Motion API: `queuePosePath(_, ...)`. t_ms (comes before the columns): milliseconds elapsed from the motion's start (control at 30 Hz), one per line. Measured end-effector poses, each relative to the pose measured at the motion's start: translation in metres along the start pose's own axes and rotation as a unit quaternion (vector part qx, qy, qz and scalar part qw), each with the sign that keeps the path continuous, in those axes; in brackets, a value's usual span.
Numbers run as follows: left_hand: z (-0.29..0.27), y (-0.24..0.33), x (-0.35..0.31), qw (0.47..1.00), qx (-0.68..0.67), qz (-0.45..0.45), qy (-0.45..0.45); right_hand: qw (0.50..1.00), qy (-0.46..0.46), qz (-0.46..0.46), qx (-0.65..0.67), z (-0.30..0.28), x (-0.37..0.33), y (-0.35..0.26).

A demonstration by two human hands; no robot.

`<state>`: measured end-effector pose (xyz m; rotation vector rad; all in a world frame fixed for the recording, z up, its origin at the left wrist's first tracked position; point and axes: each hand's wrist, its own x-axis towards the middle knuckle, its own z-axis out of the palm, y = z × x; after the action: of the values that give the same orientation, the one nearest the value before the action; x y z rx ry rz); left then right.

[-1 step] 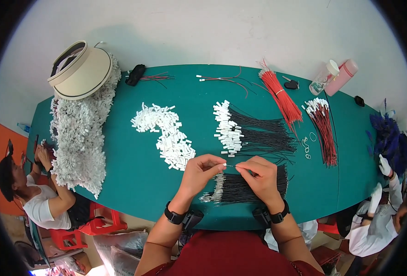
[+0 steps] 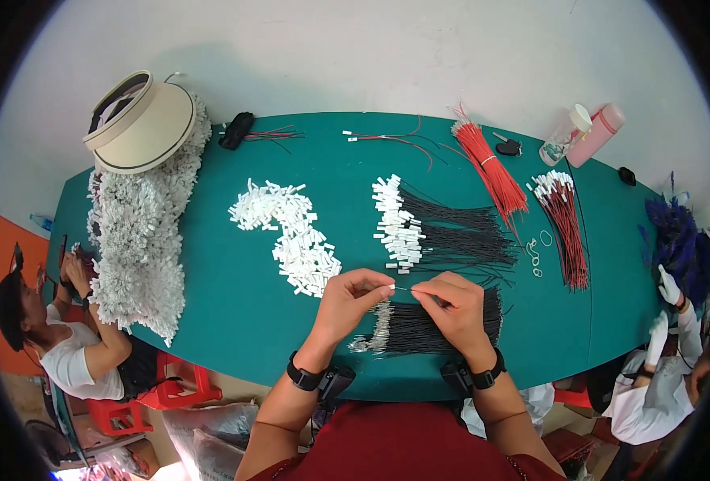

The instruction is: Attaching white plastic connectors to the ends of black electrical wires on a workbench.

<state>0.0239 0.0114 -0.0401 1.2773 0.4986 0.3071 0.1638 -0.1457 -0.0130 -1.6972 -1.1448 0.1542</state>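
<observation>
Between thumb and fingertips, my left hand pinches a small white connector housing. My right hand grips a thin black wire whose end reaches the housing; whether it is inside cannot be made out. Below both hands lies a bundle of black wires with bare metal terminals at their left ends, partly covered by my right hand. Beyond my hands, black wires with white connectors fitted at their left ends lie in a row. A loose pile of white connector housings spreads up and left from my left hand.
A tied red wire bundle, red-and-black wires with white connectors, rubber bands and two bottles lie or stand right. A heap of white-ended pieces under a sun visor is left. Co-workers sit at both ends.
My hands and the things on the table look unchanged. At the far right, a co-worker's white-gloved hands have shifted slightly.
</observation>
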Motion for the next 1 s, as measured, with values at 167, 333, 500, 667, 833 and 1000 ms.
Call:
queuePosePath(167, -0.0003, 0.0027, -0.0009, 1.000, 0.013, -0.007, -0.001, 1.000, -0.005, 0.020, 0.017, -0.0004, -0.0012, -0.0003)
queuePosePath(333, -0.0005, 0.0022, -0.0011, 1.000, 0.010, -0.007, -0.001, 1.000, 0.000, -0.007, -0.004, 0.0002, -0.0003, 0.0014)
queuePosePath(500, -0.0009, 0.0007, -0.0010, 1.000, 0.013, -0.005, -0.012, 0.999, -0.003, -0.030, -0.026, 0.0004, 0.0001, 0.0004)
queuePosePath(667, -0.0003, 0.0020, -0.0015, 1.000, -0.006, -0.010, -0.009, 0.997, 0.002, -0.062, -0.052, -0.0004, 0.0012, 0.0010)
queuePosePath(833, 0.0002, 0.0016, -0.0014, 1.000, -0.009, -0.007, -0.007, 0.997, 0.002, -0.059, -0.051, -0.0002, -0.0001, 0.0013)
queuePosePath(1000, 0.0015, 0.0027, -0.0022, 1.000, 0.008, -0.006, -0.014, 0.996, -0.002, -0.065, -0.055, 0.0005, 0.0002, 0.0003)
